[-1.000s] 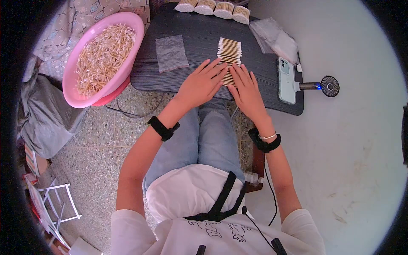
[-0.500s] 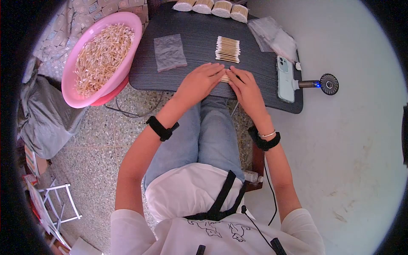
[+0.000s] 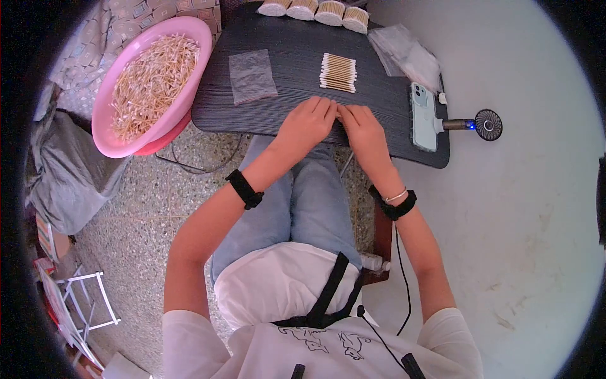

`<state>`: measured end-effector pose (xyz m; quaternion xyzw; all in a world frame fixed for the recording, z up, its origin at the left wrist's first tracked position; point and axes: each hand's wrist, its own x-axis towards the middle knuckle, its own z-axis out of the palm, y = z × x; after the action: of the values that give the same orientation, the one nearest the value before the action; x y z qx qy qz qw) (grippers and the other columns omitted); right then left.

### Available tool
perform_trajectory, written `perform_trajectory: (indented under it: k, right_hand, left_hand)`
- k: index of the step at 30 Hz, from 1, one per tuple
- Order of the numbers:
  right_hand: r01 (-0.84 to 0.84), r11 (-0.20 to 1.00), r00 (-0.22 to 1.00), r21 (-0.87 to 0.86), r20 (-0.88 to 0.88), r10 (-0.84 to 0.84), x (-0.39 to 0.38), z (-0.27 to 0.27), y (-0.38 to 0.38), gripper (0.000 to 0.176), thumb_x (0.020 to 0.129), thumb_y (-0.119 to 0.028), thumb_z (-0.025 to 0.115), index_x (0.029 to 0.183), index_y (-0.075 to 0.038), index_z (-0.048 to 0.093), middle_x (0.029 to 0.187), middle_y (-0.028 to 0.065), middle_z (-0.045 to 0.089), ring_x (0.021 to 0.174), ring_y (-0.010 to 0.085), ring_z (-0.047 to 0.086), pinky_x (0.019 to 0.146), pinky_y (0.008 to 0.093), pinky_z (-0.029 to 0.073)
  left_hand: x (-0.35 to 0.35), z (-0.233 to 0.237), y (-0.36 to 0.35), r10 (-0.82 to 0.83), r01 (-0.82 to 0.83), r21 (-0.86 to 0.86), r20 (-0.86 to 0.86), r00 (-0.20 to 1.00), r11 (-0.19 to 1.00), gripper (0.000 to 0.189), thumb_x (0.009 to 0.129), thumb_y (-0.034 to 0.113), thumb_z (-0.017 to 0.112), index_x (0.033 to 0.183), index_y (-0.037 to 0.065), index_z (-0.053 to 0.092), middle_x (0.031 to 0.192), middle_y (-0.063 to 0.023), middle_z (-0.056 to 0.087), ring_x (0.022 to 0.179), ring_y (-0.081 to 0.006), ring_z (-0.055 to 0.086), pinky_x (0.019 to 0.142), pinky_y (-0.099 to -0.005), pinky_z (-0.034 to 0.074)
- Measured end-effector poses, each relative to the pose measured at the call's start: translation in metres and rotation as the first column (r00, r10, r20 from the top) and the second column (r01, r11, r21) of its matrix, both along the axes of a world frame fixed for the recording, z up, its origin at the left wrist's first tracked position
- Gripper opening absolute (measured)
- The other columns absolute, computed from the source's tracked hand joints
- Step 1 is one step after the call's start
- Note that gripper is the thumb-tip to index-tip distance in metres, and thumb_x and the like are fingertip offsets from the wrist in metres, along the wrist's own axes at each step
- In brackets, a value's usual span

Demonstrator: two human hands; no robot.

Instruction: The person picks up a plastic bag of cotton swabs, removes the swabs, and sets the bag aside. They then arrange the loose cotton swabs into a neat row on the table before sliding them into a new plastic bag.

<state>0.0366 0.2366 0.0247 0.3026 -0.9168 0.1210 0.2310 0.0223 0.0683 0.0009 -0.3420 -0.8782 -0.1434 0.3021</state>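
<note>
My left hand (image 3: 310, 123) and my right hand (image 3: 363, 129) meet at the near edge of the black table (image 3: 290, 69), fingers curled and fingertips together. Between them are the cotton swabs seen there a moment earlier, now covered by the fingers. Just beyond my fingertips lies a neat row of cotton swabs (image 3: 338, 72), side by side with wooden sticks and white tips. A clear plastic bag (image 3: 252, 76) lies flat to the left of the row.
A pink basin (image 3: 201, 54) of loose cotton swabs (image 3: 154, 85) stands at the left. Several packed swab bundles (image 3: 329, 12) line the far edge. Plastic bags (image 3: 407, 54), a phone (image 3: 423, 120) and a small fan (image 3: 488, 125) are at the right.
My fingers have curled inward and drawn together, covering the swabs that showed between them. My left hand has shifted slightly right. The row and the bag stay put.
</note>
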Motion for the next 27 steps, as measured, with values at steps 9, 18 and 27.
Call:
perform_trajectory:
  k: [9, 18, 27]
  right_hand:
    - [0.089, 0.97, 0.996, 0.227, -0.02, -0.087, -0.003, -0.002, -0.003, 0.014, 0.08, -0.008, 0.051, 0.093, -0.002, 0.051, 0.088, 0.0101, 0.048, 0.085, 0.0236, 0.051, 0.076, 0.0327, 0.045]
    - [0.095, 0.963, 0.994, 0.25, 0.023, -0.104, -0.002, -0.003, -0.003, 0.012, 0.081, -0.009, 0.048, 0.092, -0.004, 0.049, 0.088, 0.0097, 0.049, 0.086, 0.0242, 0.051, 0.077, 0.0347, 0.044]
    - [-0.051, 0.994, 0.876, -0.096, 0.474, 0.09, 0.032, 0.04, 0.0, 0.014, 0.092, -0.012, 0.05, 0.095, 0.001, 0.047, 0.089, 0.0195, 0.054, 0.083, 0.0385, 0.054, 0.072, 0.0445, 0.045]
  left_hand:
    - [-0.004, 0.003, 0.002, 0.035, -0.02, -0.216, 0.065, 0.997, 0.976, 0.026, 0.075, 0.011, 0.052, 0.098, 0.0, 0.054, 0.091, -0.0092, 0.048, 0.09, -0.0217, 0.049, 0.082, -0.0303, 0.044]
    - [-0.002, 0.004, 0.006, 0.078, -0.066, -0.202, 0.056, 0.995, 0.977, 0.017, 0.077, 0.012, 0.052, 0.092, 0.003, 0.051, 0.09, -0.0091, 0.048, 0.09, -0.0217, 0.049, 0.079, -0.0315, 0.044]
    - [0.033, 0.036, -0.018, -0.165, 0.178, 0.011, 0.433, 0.886, 0.984, 0.013, 0.081, 0.003, 0.049, 0.093, -0.001, 0.046, 0.09, -0.0166, 0.048, 0.086, -0.0325, 0.056, 0.075, -0.0407, 0.047]
